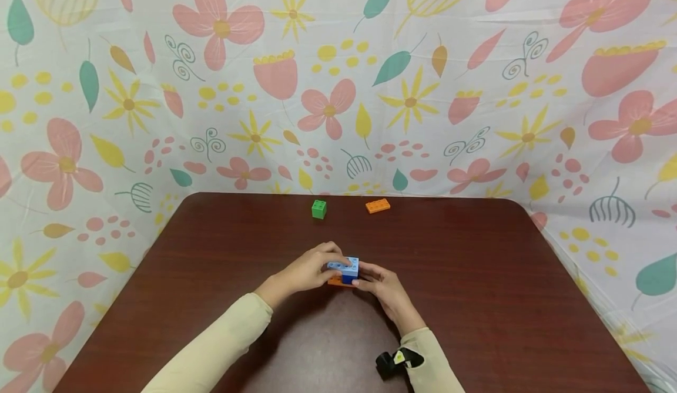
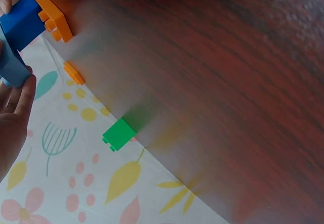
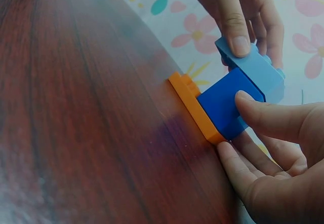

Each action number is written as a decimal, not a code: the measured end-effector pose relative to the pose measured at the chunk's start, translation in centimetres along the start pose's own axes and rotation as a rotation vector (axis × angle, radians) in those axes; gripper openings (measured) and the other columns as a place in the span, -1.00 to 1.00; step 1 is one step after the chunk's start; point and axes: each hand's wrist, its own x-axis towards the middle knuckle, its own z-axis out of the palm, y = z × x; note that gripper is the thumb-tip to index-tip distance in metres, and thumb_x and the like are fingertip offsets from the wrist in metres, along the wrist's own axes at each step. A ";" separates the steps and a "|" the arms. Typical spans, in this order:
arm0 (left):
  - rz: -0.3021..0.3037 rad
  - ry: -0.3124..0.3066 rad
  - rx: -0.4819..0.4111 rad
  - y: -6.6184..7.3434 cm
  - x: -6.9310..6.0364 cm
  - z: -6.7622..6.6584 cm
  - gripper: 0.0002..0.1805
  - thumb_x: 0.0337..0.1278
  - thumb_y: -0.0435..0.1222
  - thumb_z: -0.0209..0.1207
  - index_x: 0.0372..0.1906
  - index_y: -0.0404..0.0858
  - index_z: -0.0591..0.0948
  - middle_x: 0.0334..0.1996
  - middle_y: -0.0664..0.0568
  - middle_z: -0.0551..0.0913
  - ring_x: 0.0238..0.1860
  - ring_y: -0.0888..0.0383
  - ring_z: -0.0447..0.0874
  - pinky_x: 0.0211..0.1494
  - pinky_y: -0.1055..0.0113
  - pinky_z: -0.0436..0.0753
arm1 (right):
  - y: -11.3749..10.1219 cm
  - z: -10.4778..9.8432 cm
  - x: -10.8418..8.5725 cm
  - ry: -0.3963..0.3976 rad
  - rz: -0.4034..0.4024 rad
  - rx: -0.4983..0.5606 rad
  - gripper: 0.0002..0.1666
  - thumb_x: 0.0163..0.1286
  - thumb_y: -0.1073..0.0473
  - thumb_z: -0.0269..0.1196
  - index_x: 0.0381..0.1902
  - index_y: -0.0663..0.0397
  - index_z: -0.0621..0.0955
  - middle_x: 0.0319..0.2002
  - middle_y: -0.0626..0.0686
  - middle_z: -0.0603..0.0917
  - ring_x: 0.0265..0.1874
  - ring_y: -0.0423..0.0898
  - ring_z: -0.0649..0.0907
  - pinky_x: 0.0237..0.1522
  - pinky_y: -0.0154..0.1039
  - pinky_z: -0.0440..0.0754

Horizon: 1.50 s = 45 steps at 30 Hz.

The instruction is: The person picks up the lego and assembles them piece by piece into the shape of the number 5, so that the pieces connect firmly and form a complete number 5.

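Note:
In front of me stands a small stack: an orange flat brick at the bottom, a dark blue brick on one end of it, and a light blue brick on top. The light blue brick overhangs the dark blue one toward the left, above bare orange studs. My left hand pinches the overhanging light blue end between thumb and fingers. From the right, my right hand grips the dark blue brick, its thumb on the near face and another finger at the orange brick's end.
A green brick and a second orange flat brick lie near the far edge of the brown table. Behind that edge hangs a flower-patterned cloth. A black wrist device sits at my right sleeve.

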 end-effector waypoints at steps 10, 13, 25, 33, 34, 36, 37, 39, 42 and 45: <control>-0.015 -0.021 0.010 -0.1 0.3 0.1 -0.70 0.21 -0.33 0.25 0.04 -0.13 0.66 -0.12 0.06 0.51 -0.12 0.20 0.45 -0.09 0.38 0.52 | -0.1 0.0 -0.1 0.010 0.003 -0.010 -0.38 0.17 0.28 0.41 0.21 0.20 0.53 0.17 0.22 0.55 0.20 0.17 0.50 0.11 -0.04 0.53; -0.006 -0.022 0.014 0.0 0.3 0.1 -0.71 0.20 -0.34 0.25 0.04 -0.14 0.66 -0.12 0.05 0.51 -0.12 0.18 0.46 -0.09 0.36 0.53 | -0.1 0.0 -0.1 0.010 0.008 -0.012 -0.39 0.17 0.27 0.41 0.20 0.19 0.54 0.17 0.21 0.55 0.20 0.16 0.50 0.12 -0.03 0.53; -0.016 -0.024 0.037 0.1 0.1 0.2 -0.71 0.24 -0.35 0.22 0.06 -0.13 0.64 -0.08 0.05 0.50 -0.10 0.18 0.44 -0.07 0.38 0.54 | -0.4 0.1 -0.2 0.015 0.019 -0.009 -0.38 0.17 0.27 0.41 0.21 0.17 0.54 0.18 0.21 0.53 0.19 0.15 0.50 0.12 -0.03 0.52; 0.020 0.001 0.057 0.4 0.1 0.2 -0.71 0.23 -0.36 0.22 0.04 -0.16 0.64 -0.10 0.02 0.51 -0.11 0.15 0.45 -0.07 0.37 0.55 | -0.6 0.0 -0.4 -0.017 0.013 0.003 -0.40 0.21 0.28 0.37 0.23 0.18 0.51 0.22 0.21 0.49 0.23 0.17 0.45 0.18 0.02 0.46; 0.019 0.001 0.056 0.3 0.1 0.3 -0.71 0.23 -0.37 0.22 0.04 -0.16 0.64 -0.10 0.02 0.51 -0.10 0.15 0.45 -0.06 0.37 0.54 | -0.6 0.0 -0.4 -0.020 0.013 0.005 -0.40 0.21 0.27 0.37 0.22 0.18 0.51 0.22 0.20 0.49 0.23 0.16 0.45 0.18 0.02 0.47; 0.011 -0.001 0.049 0.3 0.0 0.3 -0.71 0.23 -0.37 0.22 0.04 -0.15 0.64 -0.09 0.02 0.51 -0.09 0.16 0.45 -0.05 0.38 0.55 | -0.5 0.0 -0.4 -0.028 0.016 0.012 -0.40 0.21 0.27 0.37 0.23 0.17 0.51 0.23 0.19 0.49 0.23 0.14 0.46 0.17 0.00 0.48; 0.005 -0.003 0.047 0.2 0.0 0.3 -0.71 0.23 -0.36 0.22 0.04 -0.15 0.64 -0.09 0.03 0.51 -0.09 0.16 0.45 -0.04 0.38 0.55 | -0.6 0.0 -0.4 -0.034 0.017 0.016 -0.40 0.22 0.27 0.37 0.23 0.17 0.50 0.23 0.18 0.49 0.23 0.13 0.46 0.17 -0.01 0.48; -0.002 -0.004 0.044 0.1 0.0 0.4 -0.71 0.23 -0.36 0.22 0.04 -0.14 0.64 -0.09 0.04 0.51 -0.08 0.17 0.45 -0.03 0.39 0.54 | -0.6 0.0 -0.5 -0.043 0.013 0.021 -0.39 0.23 0.26 0.36 0.24 0.17 0.49 0.22 0.18 0.49 0.21 0.12 0.48 0.15 -0.02 0.50; -0.003 0.002 0.042 0.1 -0.1 0.5 -0.71 0.23 -0.36 0.23 0.04 -0.14 0.64 -0.09 0.05 0.51 -0.09 0.17 0.44 -0.03 0.40 0.54 | -0.7 0.0 -0.5 -0.059 0.001 0.024 -0.38 0.25 0.26 0.35 0.27 0.18 0.46 0.22 0.18 0.48 0.20 0.10 0.48 0.13 -0.05 0.51; 0.009 0.020 0.047 0.1 0.0 0.5 -0.71 0.21 -0.36 0.24 0.03 -0.15 0.64 -0.11 0.04 0.51 -0.10 0.16 0.44 -0.05 0.38 0.54 | -0.9 0.0 -0.5 -0.075 -0.012 0.025 -0.37 0.27 0.25 0.33 0.29 0.19 0.44 0.23 0.19 0.47 0.20 0.09 0.48 0.13 -0.06 0.51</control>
